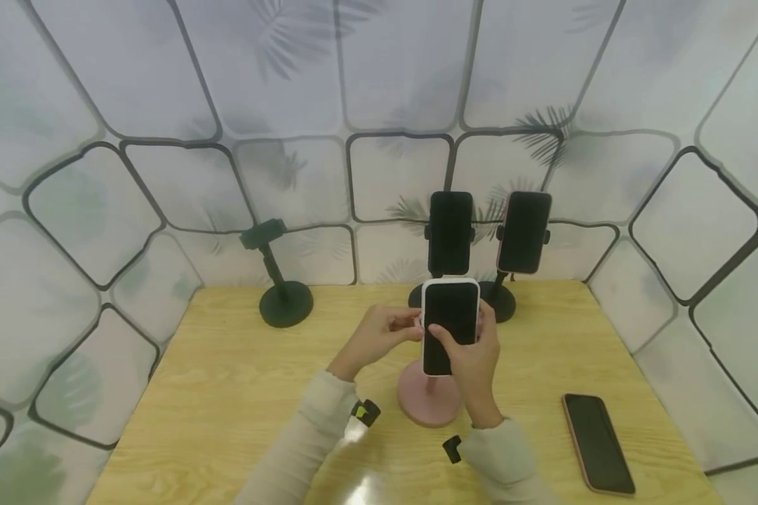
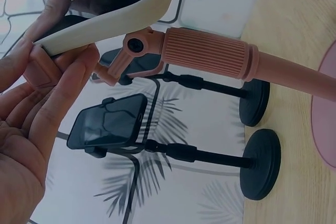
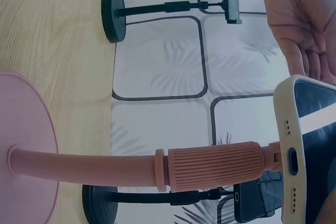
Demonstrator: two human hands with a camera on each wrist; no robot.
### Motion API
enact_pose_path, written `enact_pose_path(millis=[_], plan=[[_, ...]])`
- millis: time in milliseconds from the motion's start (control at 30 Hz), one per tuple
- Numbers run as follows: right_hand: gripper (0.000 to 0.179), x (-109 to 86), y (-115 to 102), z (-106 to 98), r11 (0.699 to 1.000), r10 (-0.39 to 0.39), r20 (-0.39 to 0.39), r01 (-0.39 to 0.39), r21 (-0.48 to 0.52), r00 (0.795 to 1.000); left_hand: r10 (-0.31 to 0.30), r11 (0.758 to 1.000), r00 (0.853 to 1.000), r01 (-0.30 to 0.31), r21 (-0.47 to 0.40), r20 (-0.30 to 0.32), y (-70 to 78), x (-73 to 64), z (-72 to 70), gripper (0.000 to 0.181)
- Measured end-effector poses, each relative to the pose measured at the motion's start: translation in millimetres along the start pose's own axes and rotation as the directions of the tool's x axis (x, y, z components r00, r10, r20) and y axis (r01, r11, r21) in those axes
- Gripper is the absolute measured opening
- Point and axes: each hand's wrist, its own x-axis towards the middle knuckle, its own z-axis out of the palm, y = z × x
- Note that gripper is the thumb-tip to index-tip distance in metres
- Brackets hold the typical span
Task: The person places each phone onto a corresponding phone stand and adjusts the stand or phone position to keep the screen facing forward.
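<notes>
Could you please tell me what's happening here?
A person has a white-edged phone at a pink stand: the left hand pinches the stand's clamp, and the right hand grips the phone. Behind, two dark stands hold phones. A third dark stand at left holds none; another phone lies on the table.

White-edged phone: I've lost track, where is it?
Just right of centre in the head view, the phone is in the right hand, above the pink base.
</notes>
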Motion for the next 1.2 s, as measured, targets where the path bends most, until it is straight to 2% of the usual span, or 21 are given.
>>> enact_pose_path(millis=[167,333,433,567,667,833,1067,1200], plan=[[0.067,-0.3,-0.4,5.2,0.999,-0.034,0.004,0.034,0.003,0.999,-0.008,1.0,1.0,0.008,0.007,0.009,-2.0,-0.3,-4.4,0.038],[0.066,3.8,-2.3,12.8,0.999,-0.022,0.076,0.019,0.036,0.997,-0.039,0.999,0.999,0.04,-0.034,0.015,-4.5,-2.0,-13.2,0.036],[0.065,5.6,-6.1,19.0,1.0,0.0,0.107,-0.001,0.004,0.994,-0.058,0.996,0.998,0.059,-0.069,0.021,-6.6,-3.1,-19.8,0.033],[0.063,5.3,-13.8,27.2,0.997,0.018,0.094,-0.011,-0.074,0.995,-0.095,0.987,0.994,0.1,-0.125,0.045,-11.4,-2.8,-27.6,0.032],[0.063,4.9,-17.8,32.7,0.996,0.018,0.088,-0.01,-0.091,0.996,-0.109,0.981,0.993,0.115,-0.156,0.047,-14.7,-2.7,-32.3,0.03],[0.063,4.2,-17.2,39.5,0.997,0.007,0.101,0.001,-0.073,0.995,-0.087,0.98,0.996,0.091,-0.176,0.031,-18.5,-6.4,-36.6,0.028],[0.066,3.6,-13.6,47.0,0.995,-0.074,0.091,0.081,-0.066,0.993,-0.078,0.98,0.997,0.077,-0.182,0.001,-24.1,-11.1,-39.1,0.034],[0.068,3.3,-10.3,50.6,0.993,-0.093,0.078,0.098,-0.067,0.993,-0.07,0.98,0.998,0.07,-0.187,0.003,-26.6,-10.5,-39.8,0.035]])
